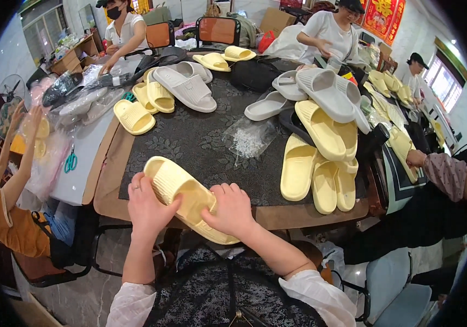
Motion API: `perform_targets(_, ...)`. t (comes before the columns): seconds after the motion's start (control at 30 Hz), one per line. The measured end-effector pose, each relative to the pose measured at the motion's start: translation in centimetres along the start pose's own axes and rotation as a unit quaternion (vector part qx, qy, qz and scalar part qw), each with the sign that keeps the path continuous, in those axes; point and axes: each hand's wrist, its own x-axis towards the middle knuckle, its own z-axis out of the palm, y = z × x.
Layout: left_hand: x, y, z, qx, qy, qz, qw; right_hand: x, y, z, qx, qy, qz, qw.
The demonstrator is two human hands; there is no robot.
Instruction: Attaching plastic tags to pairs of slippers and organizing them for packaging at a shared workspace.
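Note:
A pale yellow slide sandal [190,199] with a ribbed strap is held over the table's near edge, tilted with its strap end up and to the left. My left hand [150,204] grips it by the strap side, thumb at the foot opening. Further down the sole, my right hand [232,210] is closed on its edge, thumb pressing on the footbed. To the right stands a pile of yellow slides [320,131] and grey slides [326,94]. A clear bag of small white pieces [248,143] lies beyond my hands.
Grey slides [187,90] and yellow slides [135,117] lie at the far left of the dark patterned tabletop [162,141]. Teal scissors [70,161] rest on the side table. Several people work around; one person's arms [21,152] reach in at left. A chair [391,283] stands lower right.

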Motion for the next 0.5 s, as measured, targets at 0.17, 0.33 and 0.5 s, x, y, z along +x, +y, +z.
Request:
perform_targets(0.17, 3.1, -7.1, -2.0, 0.027, 0.076, -0.192, 0.978, -1.3, 3.1, -2.4, 0.027, -0.028, -0.070, 0.997)
perform_targets(0.33, 3.5, -6.5, -1.1, -0.055, 0.006, 0.090, 0.994, 0.8, 2.5, -5.0, 0.045, -0.025, -0.323, 0.945)
perform_targets(0.5, 3.4, -3.2, 3.9, -0.167, -0.014, 0.106, 0.980, 5.5, 2.5, -2.2, 0.041, 0.006, -0.419, 0.907)
